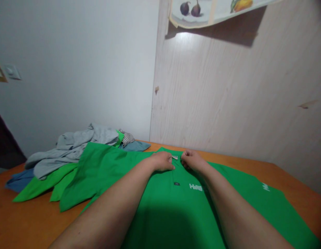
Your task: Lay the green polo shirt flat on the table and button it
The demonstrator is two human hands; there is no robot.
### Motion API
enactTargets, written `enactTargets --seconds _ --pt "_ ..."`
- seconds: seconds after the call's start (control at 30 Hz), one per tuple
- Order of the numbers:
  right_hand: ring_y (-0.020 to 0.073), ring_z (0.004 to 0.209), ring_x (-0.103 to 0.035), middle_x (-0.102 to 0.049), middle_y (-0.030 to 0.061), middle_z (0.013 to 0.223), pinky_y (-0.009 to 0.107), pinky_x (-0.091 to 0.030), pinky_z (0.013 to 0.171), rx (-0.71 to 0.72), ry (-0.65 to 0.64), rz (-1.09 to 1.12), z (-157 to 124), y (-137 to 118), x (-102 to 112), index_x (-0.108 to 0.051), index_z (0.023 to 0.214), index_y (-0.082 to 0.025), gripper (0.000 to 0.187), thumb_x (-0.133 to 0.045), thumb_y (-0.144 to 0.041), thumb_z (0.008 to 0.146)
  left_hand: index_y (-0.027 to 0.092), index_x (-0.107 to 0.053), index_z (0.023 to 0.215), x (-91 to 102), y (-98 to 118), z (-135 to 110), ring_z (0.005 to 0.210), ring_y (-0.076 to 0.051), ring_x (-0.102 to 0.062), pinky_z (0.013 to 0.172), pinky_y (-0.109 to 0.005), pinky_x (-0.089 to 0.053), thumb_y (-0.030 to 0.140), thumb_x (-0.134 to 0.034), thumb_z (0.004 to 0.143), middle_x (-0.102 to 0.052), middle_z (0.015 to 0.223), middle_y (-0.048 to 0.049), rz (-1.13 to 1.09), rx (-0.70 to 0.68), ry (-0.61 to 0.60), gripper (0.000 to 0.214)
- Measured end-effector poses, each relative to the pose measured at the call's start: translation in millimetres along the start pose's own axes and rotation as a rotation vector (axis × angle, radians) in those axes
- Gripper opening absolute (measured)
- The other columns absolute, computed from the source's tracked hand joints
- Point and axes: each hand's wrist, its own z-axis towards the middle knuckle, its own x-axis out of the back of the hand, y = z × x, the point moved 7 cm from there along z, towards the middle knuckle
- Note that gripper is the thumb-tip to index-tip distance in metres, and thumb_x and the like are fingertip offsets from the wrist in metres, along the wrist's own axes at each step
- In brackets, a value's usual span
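A green polo shirt (165, 204) lies spread flat on the orange wooden table (25, 221), with small white lettering on the chest and on the right sleeve. My left hand (163, 161) is closed at the shirt's collar, fingers curled and pinching the fabric. My right hand (190, 160) is closed on the collar just to the right of it. A small pale tag (175, 157) shows between the two hands. Both forearms reach across the shirt's front.
A heap of clothes sits at the table's back left: a grey garment (72, 148), green pieces (46, 183), blue cloth (18, 180) and a striped bit (126, 137). A pale wooden panel (228, 97) rises right behind the table, beside a white wall (79, 62).
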Motion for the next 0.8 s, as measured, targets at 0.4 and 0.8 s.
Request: enactTargets --seconds 0.4,0.8 --pt "0.0094 0.057 -0.044 -0.053 -0.0052 0.058 0.022 -0.027 0.053 0.153 -0.084 -0.357 -2 -9 -19 -0.055 0.066 -0.019 0.016 -0.07 -0.017 0.069 0.023 -0.063 0.079 -0.8 0 1 0.071 -0.017 -0.059 0.059 -0.025 -0.038 0.044 -0.07 0.071 -0.064 0.074 0.0026 -0.001 -0.006 -0.005 0.023" --pt "0.0111 0.056 -0.047 -0.054 -0.0038 0.059 0.023 -0.027 0.051 0.142 -0.02 -0.459 8 -1 -23 -0.052 0.066 -0.021 0.019 -0.071 -0.021 0.069 0.019 -0.064 0.074 10.0 -13 10 0.065 -0.014 -0.053 0.056 -0.023 -0.035 0.021 -0.054 0.076 -0.059 0.067 0.0019 -0.007 -0.029 0.043 0.011"
